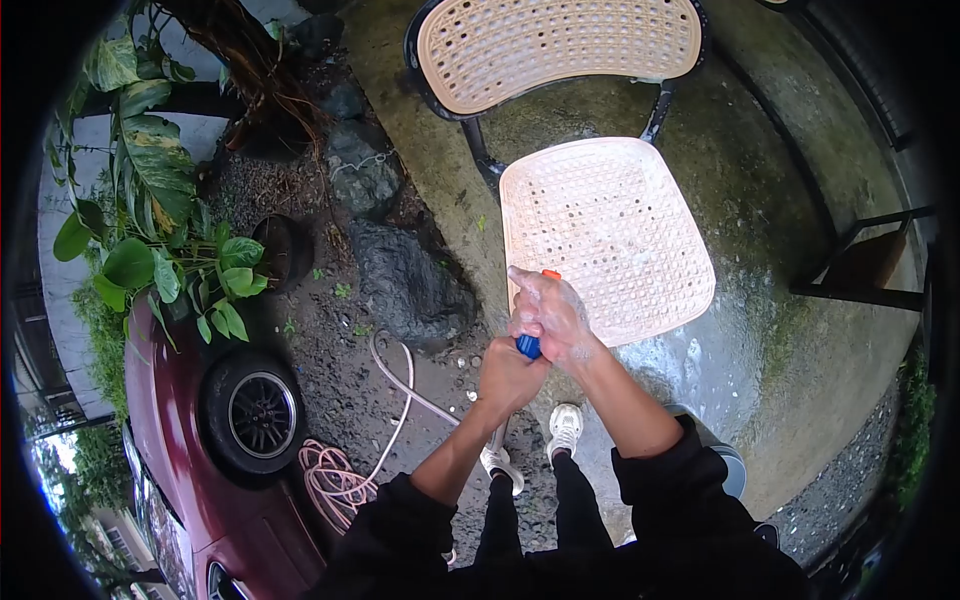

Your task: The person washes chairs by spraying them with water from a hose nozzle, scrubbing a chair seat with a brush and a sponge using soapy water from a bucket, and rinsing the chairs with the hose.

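Observation:
My left hand [512,374] is closed around the rear of a blue hose nozzle [528,346]. Just ahead of it, my right hand [552,312], streaked with white suds, grips the nozzle's front part, and an orange bit shows above the fingers. Most of the nozzle is hidden by both hands. Beyond them stands a chair with a cream perforated seat [610,230], covered in soapy foam, and a matching backrest [560,45] on a dark frame. My right hand overlaps the seat's near left edge in view; whether it touches cannot be told.
A pale pink hose [340,480] lies coiled at the lower left, near a dark red car [200,430]. Rocks [410,285] and leafy plants [150,200] border the wet concrete on the left. A grey bucket [733,470] sits beside my right elbow; a dark-framed object [868,262] stands right.

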